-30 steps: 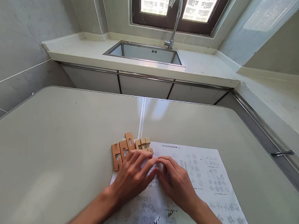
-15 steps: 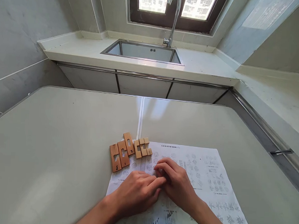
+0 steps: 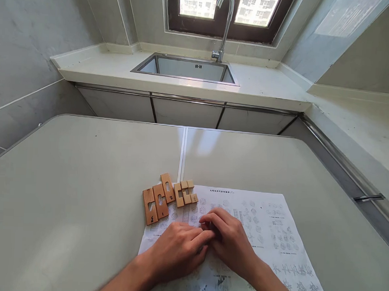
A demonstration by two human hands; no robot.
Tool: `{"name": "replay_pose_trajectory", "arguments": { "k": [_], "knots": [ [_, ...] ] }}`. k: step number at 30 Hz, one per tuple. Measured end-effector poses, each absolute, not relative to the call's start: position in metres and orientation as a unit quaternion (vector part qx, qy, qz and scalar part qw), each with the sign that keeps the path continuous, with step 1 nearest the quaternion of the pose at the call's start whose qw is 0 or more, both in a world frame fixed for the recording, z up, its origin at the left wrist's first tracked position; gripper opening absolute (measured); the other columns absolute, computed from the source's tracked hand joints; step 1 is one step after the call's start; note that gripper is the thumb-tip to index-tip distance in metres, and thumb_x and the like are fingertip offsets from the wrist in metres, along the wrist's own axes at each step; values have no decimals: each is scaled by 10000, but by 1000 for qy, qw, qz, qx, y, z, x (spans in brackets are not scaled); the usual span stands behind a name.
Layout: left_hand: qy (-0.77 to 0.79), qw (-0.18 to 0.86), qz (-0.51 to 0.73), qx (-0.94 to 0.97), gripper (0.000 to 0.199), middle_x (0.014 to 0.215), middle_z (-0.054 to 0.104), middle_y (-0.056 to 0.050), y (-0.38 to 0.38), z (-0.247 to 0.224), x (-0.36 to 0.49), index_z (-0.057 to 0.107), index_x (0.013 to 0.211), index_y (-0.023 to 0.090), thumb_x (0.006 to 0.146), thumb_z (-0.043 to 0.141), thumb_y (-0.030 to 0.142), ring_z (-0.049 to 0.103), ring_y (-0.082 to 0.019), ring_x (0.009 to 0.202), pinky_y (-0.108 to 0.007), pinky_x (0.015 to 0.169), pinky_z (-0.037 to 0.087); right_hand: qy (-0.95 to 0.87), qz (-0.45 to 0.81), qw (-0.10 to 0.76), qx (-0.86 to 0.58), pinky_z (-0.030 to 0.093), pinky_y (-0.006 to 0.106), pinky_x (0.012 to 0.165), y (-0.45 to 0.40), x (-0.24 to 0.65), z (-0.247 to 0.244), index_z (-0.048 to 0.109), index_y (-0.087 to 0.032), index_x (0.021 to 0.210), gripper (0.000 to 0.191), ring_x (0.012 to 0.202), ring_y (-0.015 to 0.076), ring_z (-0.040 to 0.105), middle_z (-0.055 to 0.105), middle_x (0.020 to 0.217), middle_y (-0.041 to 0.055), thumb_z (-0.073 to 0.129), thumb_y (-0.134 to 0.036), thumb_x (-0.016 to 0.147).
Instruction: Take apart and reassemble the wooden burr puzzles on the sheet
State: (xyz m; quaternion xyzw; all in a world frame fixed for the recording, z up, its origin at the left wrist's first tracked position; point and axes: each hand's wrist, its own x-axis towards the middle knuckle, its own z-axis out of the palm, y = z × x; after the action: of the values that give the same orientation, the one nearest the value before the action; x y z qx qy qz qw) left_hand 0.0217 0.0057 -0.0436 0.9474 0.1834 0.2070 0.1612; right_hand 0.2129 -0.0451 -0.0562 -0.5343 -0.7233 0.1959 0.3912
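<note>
My left hand (image 3: 181,249) and my right hand (image 3: 230,240) rest together over a printed paper sheet (image 3: 268,227), their fingertips meeting. Both have curled fingers, and whatever lies under or between them, if anything, is hidden. Just beyond them, several flat wooden puzzle pieces with cut-out slots overlap the sheet's upper left corner. The darker brown pieces (image 3: 163,207) bear black numbers and stand to the left. Smaller pale wooden pieces (image 3: 178,195) adjoin them on the right. Neither hand touches these pieces.
The sheet lies on a pale table (image 3: 64,191) with a seam (image 3: 182,153) down its middle. Past the table's far edge is a white counter (image 3: 256,81) with a sink (image 3: 185,67) and a curved tap (image 3: 227,25) below a window. Another counter (image 3: 361,124) runs along the right.
The hands and wooden pieces keep practically the same places. Only a very slight shift of the view shows.
</note>
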Motion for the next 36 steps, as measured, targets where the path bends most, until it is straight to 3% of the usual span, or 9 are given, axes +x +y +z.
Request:
{"name": "replay_pose_trajectory", "arguments": {
  "k": [20, 36],
  "knots": [
    [183, 170, 203, 947, 177, 794, 774, 6, 7, -42, 21, 633, 1096, 205, 978, 524, 130, 716, -177, 621, -290, 609, 524, -722, 203, 385, -538, 504, 286, 666, -44, 214, -57, 634, -251, 975, 350, 750, 191, 633, 675, 865, 18, 547, 29, 783],
    [178, 174, 217, 944, 147, 742, 742, 18, 6, -37, 22, 620, 1014, 195, 957, 512, 111, 653, -165, 554, -277, 535, 432, -721, 204, 382, -542, 492, 292, 640, -45, 211, -56, 634, -245, 965, 319, 726, 189, 611, 667, 854, 23, 542, 14, 803]
  ]
}}
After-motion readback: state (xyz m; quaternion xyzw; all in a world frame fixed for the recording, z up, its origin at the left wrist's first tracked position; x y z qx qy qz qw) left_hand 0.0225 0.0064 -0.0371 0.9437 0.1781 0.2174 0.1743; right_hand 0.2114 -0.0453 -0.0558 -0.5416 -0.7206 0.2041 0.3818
